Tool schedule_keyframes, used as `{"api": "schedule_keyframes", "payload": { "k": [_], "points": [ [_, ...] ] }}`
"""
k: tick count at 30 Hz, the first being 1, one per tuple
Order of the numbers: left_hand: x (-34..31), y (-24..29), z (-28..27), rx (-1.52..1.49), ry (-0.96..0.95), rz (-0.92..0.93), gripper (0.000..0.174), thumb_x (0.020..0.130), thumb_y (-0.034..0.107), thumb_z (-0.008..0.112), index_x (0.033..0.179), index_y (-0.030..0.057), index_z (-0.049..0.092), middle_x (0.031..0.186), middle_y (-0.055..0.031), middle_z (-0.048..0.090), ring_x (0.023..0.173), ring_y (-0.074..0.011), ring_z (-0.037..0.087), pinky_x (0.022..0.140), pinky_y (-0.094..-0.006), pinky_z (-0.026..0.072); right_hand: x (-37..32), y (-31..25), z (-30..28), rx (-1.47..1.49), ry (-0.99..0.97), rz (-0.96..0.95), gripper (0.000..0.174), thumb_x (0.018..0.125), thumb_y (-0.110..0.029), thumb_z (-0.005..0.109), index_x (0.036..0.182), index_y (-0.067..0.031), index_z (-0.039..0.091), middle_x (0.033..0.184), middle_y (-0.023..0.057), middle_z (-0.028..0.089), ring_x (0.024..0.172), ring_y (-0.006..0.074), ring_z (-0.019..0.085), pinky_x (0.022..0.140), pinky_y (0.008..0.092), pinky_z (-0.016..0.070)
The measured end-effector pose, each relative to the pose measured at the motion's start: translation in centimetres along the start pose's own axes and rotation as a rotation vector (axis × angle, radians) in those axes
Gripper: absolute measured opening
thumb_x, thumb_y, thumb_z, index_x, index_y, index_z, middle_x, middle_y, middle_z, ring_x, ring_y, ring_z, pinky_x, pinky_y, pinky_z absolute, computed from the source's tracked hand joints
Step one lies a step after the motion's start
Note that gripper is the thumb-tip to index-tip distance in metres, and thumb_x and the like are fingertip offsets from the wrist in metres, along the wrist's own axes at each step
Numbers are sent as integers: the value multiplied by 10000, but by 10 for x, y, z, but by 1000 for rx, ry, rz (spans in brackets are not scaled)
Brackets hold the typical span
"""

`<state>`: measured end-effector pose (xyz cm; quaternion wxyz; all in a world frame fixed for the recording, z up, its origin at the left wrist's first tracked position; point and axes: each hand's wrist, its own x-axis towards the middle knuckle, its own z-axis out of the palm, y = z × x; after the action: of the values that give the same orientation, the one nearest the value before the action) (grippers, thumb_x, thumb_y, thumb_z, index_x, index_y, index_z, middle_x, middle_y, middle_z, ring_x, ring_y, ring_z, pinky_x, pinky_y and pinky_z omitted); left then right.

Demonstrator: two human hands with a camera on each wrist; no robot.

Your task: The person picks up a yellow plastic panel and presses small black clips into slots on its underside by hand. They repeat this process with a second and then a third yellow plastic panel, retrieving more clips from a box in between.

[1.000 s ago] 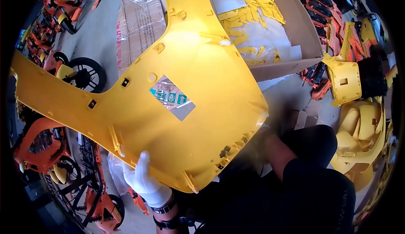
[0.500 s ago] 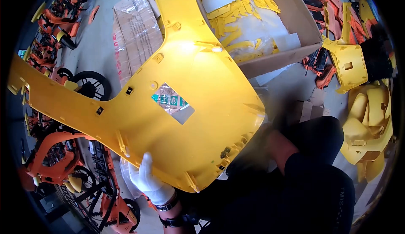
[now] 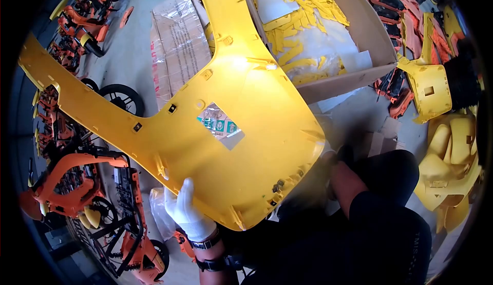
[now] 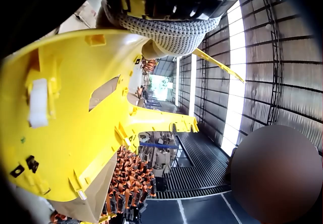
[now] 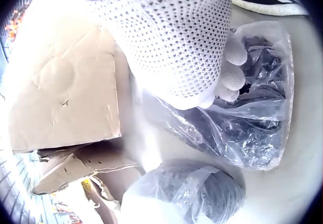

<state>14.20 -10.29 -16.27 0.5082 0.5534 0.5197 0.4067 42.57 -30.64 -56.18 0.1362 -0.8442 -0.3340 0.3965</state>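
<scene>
A large yellow plastic fairing panel (image 3: 272,126) fills the middle of the head view, its ribbed inner face up, with a cut-out window and black clips near its edges. My left hand (image 3: 187,210), in a white knit glove, grips its near-left edge, thumb on the inner face. In the left wrist view that glove (image 4: 166,34) is at the panel's rim. My right hand (image 5: 176,47), also gloved, is low beyond the panel's right edge. Its curled fingers (image 5: 232,77) are at a clear plastic bag (image 5: 252,133) of dark parts, a small black bit beside the fingertips; I cannot tell whether they pinch it.
A second wrapped bag (image 5: 186,193) lies beside the first, near a cardboard box (image 5: 65,82). An open carton (image 3: 349,77) of yellow parts stands ahead. Orange scooter frames (image 3: 77,177) are at the left, and stacked yellow panels (image 3: 447,167) at the right.
The head view has shifted a little, and the panel with my left hand now appears slightly farther right. The left hand's grip is the same. The right hand stays low beside the panel's right edge.
</scene>
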Motion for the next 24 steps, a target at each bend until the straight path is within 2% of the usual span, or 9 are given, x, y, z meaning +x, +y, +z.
{"api": "schedule_keyframes", "payload": {
  "k": [1, 4, 6, 9, 11, 13, 15, 20, 24],
  "points": [
    [1, 1, 2, -42, 7, -21, 363, 955, 141, 553, 1243, -79, 580, 1160, -140, 658, 968, -205, 652, 847, -308, 512, 3, 7, 7, -5, -4, -2, 454, 862, -550, 634, 1046, -148, 740, 1007, 176, 726, 986, 398, 675, 828, 476, 545],
    [2, 4, 9, -166, -1, -49, 346, 943, 123, 565, 1223, -80, 585, 1119, -133, 671, 953, -208, 656, 849, -312, 515, 22, 47, 30, 156, 236, -258, 425, 881, -465, 657, 1037, -77, 734, 955, 210, 724, 908, 393, 696, 783, 461, 554],
    [2, 4, 7, -206, 1, -45, 339, 935, 108, 574, 1217, -79, 586, 1099, -131, 677, 937, -210, 660, 846, -315, 519, 3, 5, -19, 433, 204, -83, 262, 888, -243, 675, 972, 1, 720, 824, 178, 731, 694, 271, 713, 623, 387, 553],
    [5, -11, -1, -230, 7, -35, 331, 927, 87, 588, 1213, -80, 592, 1075, -129, 685, 905, -211, 670, 827, -316, 531, -30, -49, -90, 824, 296, 92, 176, 890, -106, 652, 1026, -11, 709, 839, 113, 728, 614, 164, 672, 531, 308, 526],
    [10, -18, -6, -261, -7, -38, 317, 924, 73, 595, 1202, -80, 603, 1058, -126, 692, 882, -208, 677, 807, -313, 540, -66, -91, -148, 933, 290, 152, 271, 933, -94, 645, 1194, -24, 660, 1082, 127, 709, 818, 203, 691, 691, 305, 553],
    [10, -14, -6, -292, -40, -3, 294, 916, 52, 613, 1176, -84, 627, 1047, -130, 702, 868, -207, 687, 781, -304, 550, -87, -120, -184, 1199, 451, 15, 319, 940, -82, 618, 1250, -7, 623, 1109, 119, 706, 812, 177, 683, 700, 286, 551],
    [16, -24, -15, -263, -61, 20, 289, 911, 45, 620, 1168, -87, 635, 1056, -135, 705, 873, -207, 690, 782, -302, 551, -122, -149, -230, 1316, 553, -247, 348, 950, -99, 600, 1282, 9, 595, 1129, 116, 702, 814, 159, 681, 703, 269, 548],
    [19, -3, -31, -190, -314, -54, 271, 910, 40, 622, 1141, -100, 650, 1014, -135, 718, 837, -193, 700, 747, -291, 561, -227, -216, -338, 819, 550, -593, 303, 969, -109, 533, 1229, 30, 603, 1083, 141, 719, 830, 163, 712, 683, 256, 566],
    [10, 10, -20, -121, -478, -107, 251, 894, 10, 616, 1111, -104, 670, 970, -126, 725, 808, -179, 697, 721, -292, 562, -264, -254, -355, 378, 158, -648, 254, 920, -151, 549, 1063, 32, 650, 1010, 147, 725, 833, 167, 718, 726, 277, 566]
  ]
}}
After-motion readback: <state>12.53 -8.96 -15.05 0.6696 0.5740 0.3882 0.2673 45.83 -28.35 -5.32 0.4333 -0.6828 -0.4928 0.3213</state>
